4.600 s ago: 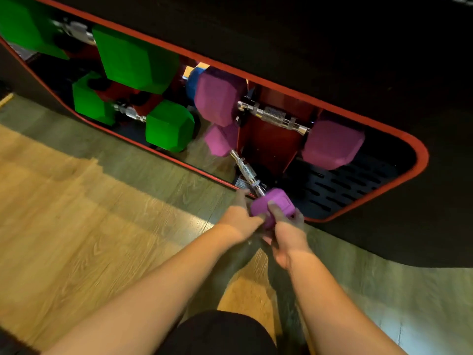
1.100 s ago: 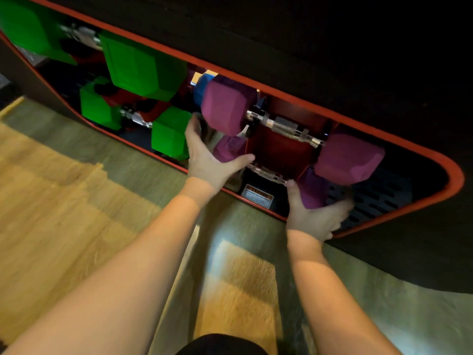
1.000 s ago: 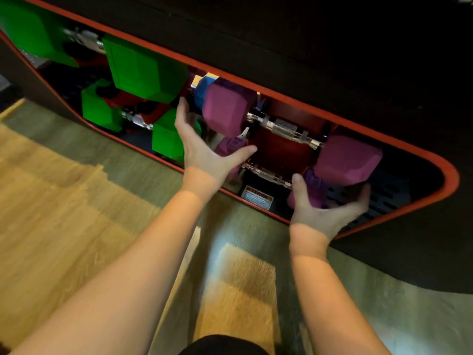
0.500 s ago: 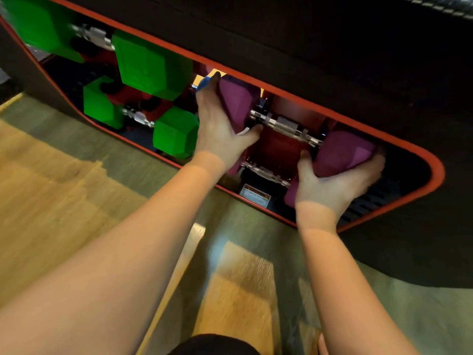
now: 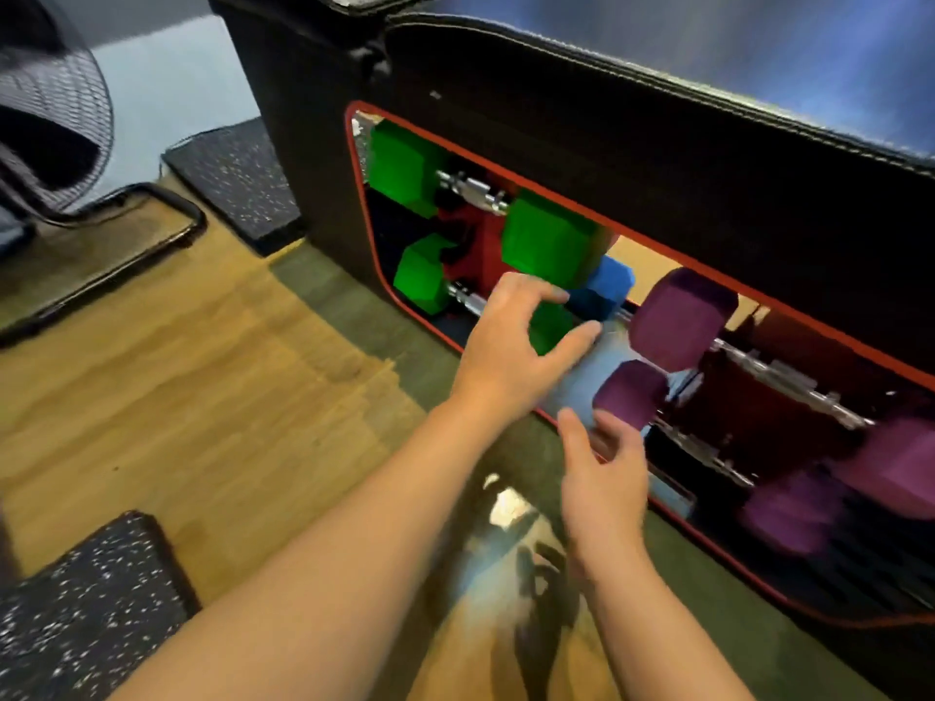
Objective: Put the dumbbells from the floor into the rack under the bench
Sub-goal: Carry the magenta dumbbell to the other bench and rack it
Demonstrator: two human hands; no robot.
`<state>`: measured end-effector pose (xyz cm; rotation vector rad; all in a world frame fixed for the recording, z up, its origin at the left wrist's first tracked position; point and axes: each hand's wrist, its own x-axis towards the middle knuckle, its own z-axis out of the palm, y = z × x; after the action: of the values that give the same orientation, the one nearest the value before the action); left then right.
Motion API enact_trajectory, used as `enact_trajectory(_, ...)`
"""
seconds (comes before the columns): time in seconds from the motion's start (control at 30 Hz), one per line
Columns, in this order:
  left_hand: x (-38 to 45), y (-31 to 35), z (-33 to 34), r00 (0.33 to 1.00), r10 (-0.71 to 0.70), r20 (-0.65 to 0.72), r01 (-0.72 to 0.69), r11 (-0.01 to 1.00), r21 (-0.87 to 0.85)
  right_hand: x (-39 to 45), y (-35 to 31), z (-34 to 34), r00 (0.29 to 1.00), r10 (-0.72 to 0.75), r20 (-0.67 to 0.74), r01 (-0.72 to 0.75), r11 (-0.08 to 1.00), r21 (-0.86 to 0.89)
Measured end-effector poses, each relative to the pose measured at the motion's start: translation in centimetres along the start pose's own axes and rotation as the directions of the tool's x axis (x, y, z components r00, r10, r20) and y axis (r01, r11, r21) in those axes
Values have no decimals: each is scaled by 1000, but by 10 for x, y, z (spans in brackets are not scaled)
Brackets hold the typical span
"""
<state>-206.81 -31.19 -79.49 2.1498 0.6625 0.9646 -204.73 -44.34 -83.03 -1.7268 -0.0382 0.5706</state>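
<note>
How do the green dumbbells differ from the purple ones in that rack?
The green dumbbells fill the left bay; the purple dumbbells fill the right. Green heads look blocky and bright, purple heads rounder and darker. Both pairs sit one above the other, larger on top, on chrome handles.

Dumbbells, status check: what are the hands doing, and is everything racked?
Left hand and right hand open, empty, in front of rack. Green dumbbells and purple dumbbells racked. None seen on the floor.

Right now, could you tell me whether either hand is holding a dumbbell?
No, the left hand and the right hand are both open and empty in front of the rack.
</note>
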Motion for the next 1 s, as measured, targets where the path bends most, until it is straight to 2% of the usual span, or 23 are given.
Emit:
enact_trajectory(0.07, 5, -14, -31, 997, -13, -77, 17, 999, 49, 0, -31, 27, 966, -216, 144, 238, 958, -158)
enact_trajectory(0.13, 10, -25, -57, 988, -75, -138, 85, 994, 74, 2, -60, 47, 932, -324, 164, 354, 913, -202)
enact_trajectory(0.23, 19, -36, -83, 970, -182, -162, 204, 970, 136, 13, -95, 78, 960, -269, 72, 278, 945, -174)
enact_trajectory(0.3, 34, -40, -92, 960, -242, -143, 266, 946, 185, 21, -109, 88, 962, -272, 12, 267, 937, -224)
enact_trajectory(0.37, 52, -44, -98, 938, -312, -151, 339, 916, 214, 27, -118, 93, 948, -318, -2, 294, 881, -371)
enact_trajectory(0.43, 77, -51, -101, 908, -387, -162, 415, 882, 224, 34, -120, 101, 948, -315, 46, 297, 825, -480)
enact_trajectory(0.53, 110, -70, -106, 863, -482, -154, 506, 834, 220, 70, -102, 122, 968, -251, 15, 212, 783, -585)
enact_trajectory(0.67, 142, -96, -104, 842, -530, -104, 531, 779, 334, 77, -122, 119, 983, -182, 18, 176, 915, -364)
enact_trajectory(0.83, 176, -105, -95, 794, -602, -87, 582, 710, 398, 82, -120, 109, 965, -259, 30, 253, 902, -351)
enact_trajectory(0.93, 184, -103, -77, 765, -614, -194, 635, 669, 388, 87, -118, 108, 955, -295, 14, 280, 886, -369)
enact_trajectory(1.0, 180, -103, -64, 777, -552, -304, 630, 666, 401, 90, -116, 106, 949, -316, 13, 297, 877, -378)
